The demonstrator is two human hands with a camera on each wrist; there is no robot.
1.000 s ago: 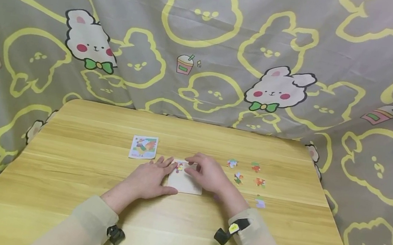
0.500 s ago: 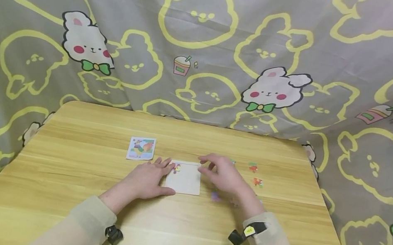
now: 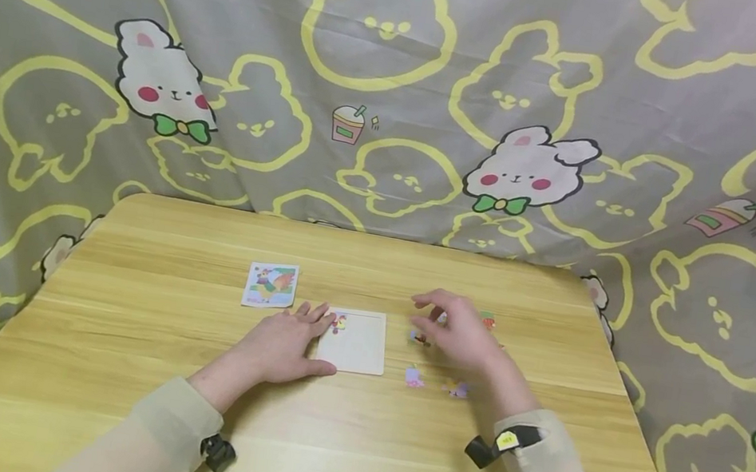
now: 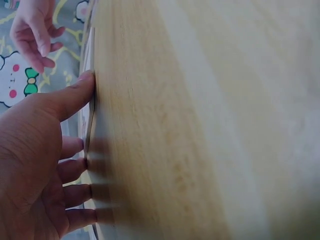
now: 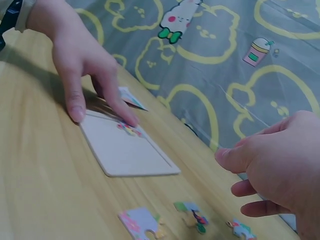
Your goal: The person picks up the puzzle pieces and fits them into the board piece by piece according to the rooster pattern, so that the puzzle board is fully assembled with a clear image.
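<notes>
A white puzzle tray (image 3: 362, 351) lies flat on the table with one colourful puzzle piece (image 5: 129, 129) in its upper left corner. My left hand (image 3: 282, 348) rests at the tray's left side, its thumb at the near corner and its fingertips at the far one. Over the loose pieces to the right hovers my right hand (image 3: 462, 332), fingers loosely bent, with nothing seen between them. Below and beside it lie a purple and pink piece (image 3: 414, 376), a purple and yellow piece (image 3: 456, 389) and a dark multicoloured piece (image 3: 418, 338).
Behind the left hand lies a picture card (image 3: 270, 285) showing a bird. A green and red piece (image 3: 487, 319) shows just past the right hand, which partly covers other pieces. A patterned curtain (image 3: 390, 149) hangs along the table's back edge.
My right hand has moved right, from over the tray to above the loose pieces, uncovering the tray's right side. The left hand has stayed on the tray.
</notes>
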